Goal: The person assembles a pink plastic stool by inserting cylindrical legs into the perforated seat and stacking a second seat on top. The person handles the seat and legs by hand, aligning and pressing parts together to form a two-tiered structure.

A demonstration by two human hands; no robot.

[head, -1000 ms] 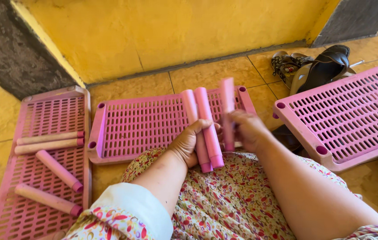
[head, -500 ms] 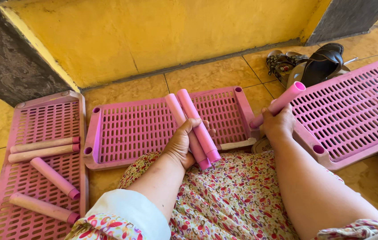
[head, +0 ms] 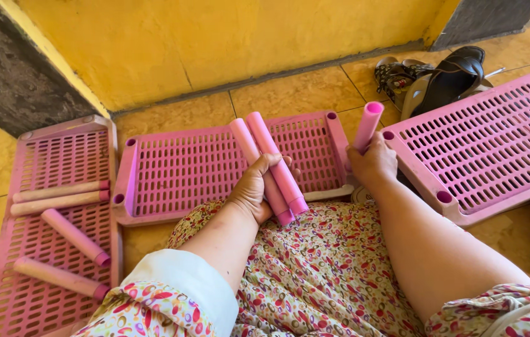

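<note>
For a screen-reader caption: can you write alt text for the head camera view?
A seated person's left hand grips two pink plastic tubes over a pink perforated shelf panel, while the right hand holds one pink tube upright beside a second panel. A third panel on the left carries four more tubes, and dark sandals lie by the yellow wall.

Pink tubes (head: 271, 165); pink shelf panels (head: 184, 171); yellow wall (head: 233, 37); floral dress (head: 327, 268).
</note>
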